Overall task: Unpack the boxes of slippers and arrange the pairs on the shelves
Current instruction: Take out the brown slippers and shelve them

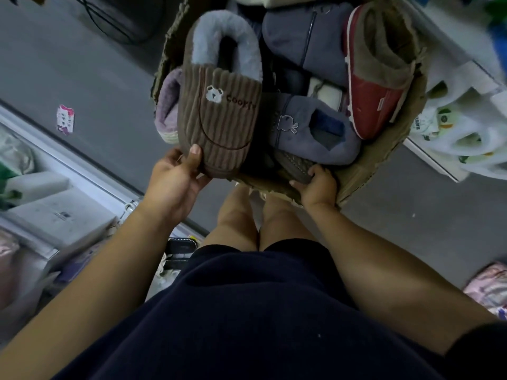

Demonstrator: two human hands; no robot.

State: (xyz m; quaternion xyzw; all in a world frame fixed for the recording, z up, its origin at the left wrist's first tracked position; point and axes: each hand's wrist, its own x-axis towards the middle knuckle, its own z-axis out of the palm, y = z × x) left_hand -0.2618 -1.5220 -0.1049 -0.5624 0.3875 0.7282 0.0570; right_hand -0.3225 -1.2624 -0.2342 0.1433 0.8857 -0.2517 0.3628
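**Unpacking Underway**

A brown corduroy slipper [219, 111], blue-fleece-lined, is pinched at its toe by the left hand [175, 178] over the left side of the torn cardboard box [384, 160]. A grey-soled slipper [296, 164] at the near rim is gripped by the right hand [319, 187]. Matching of mates is likely required next.
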